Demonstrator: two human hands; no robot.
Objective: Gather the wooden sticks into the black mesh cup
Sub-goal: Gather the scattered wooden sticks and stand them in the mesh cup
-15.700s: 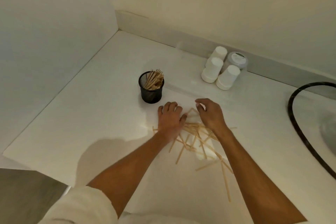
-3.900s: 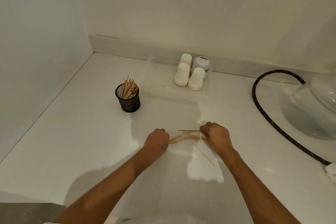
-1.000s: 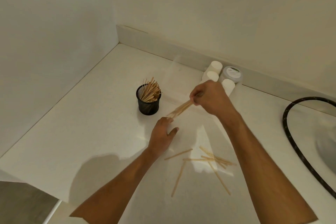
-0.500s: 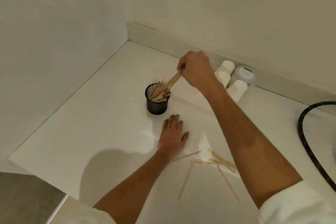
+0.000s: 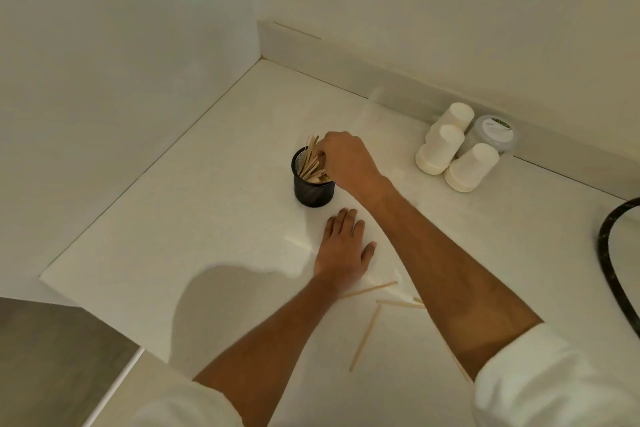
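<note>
In the middle of the frame we see a black mesh cup (image 5: 313, 184) standing on the white counter (image 5: 194, 236). It is full of wooden sticks (image 5: 311, 163) that lean to the upper left. Our right hand (image 5: 348, 159) is over the cup's right side, with its fingers curled down among the tops of the sticks; we think it holds some, but the fingertips are hidden. Our left hand (image 5: 343, 250) lies flat on the counter just below the cup, fingers straight and holding nothing. A few loose sticks (image 5: 367, 333) lie on the counter in the lower middle, between our two arms. In the upper right stand three white paper cups (image 5: 446, 152) turned upside down, next to a small jar (image 5: 495, 132). A black hose (image 5: 609, 253) curves at the right edge.
</note>
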